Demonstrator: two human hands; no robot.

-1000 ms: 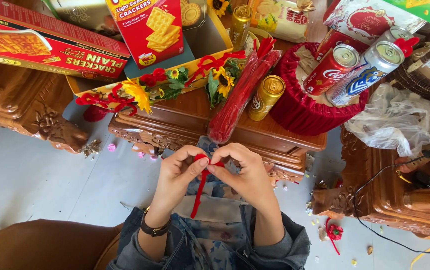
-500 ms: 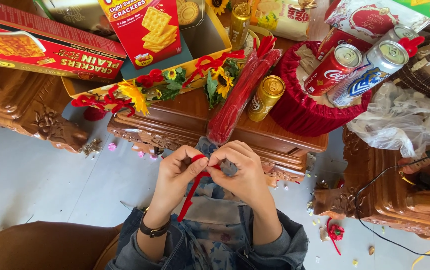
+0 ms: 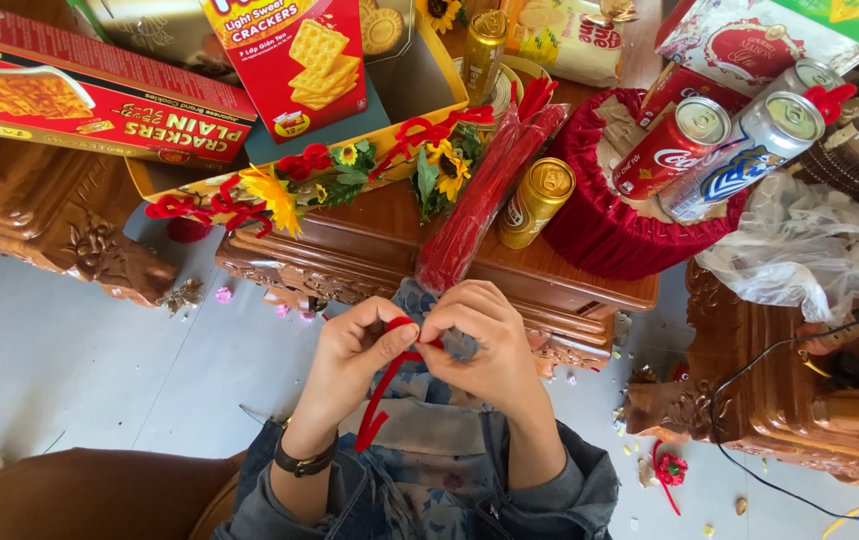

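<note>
A: Seen from above, looking down at two bare hands over a lap in blue denim. What held?

B: A thin red pipe cleaner point(image 3: 382, 385), pinched at its top end between both hands, just in front of the near edge of a carved wooden table point(image 3: 370, 240). Bent into a small loop at the fingertips, with two loose ends hanging down toward the lap.

A: Left hand?

B: Left hand point(image 3: 355, 355) with a dark wristband, thumb and forefinger closed together on the loop. Other fingers curled in.

A: Right hand?

B: Right hand point(image 3: 485, 345) pressed close against the left, fingertips touching it, thumb and forefinger also clamped on the red stem. Knuckles turned up toward the camera.

A: On the table?

B: A long bundle of red pipe cleaners point(image 3: 485, 195) lying at a slant, its near end just above the hands. Right beside it, a gold drink can point(image 3: 538, 200) on its side. Farther right, a round red-trimmed basket point(image 3: 600, 225) holding a red can point(image 3: 672, 147) and a silver and blue can point(image 3: 740, 155). Left of the bundle, a yellow tray point(image 3: 300, 160) edged with red bows and small sunflowers, a red cracker box point(image 3: 295, 60) standing in it.

A: Below?

B: Pale floor point(image 3: 80, 350) with scattered scraps, well apart from the hands.
</note>
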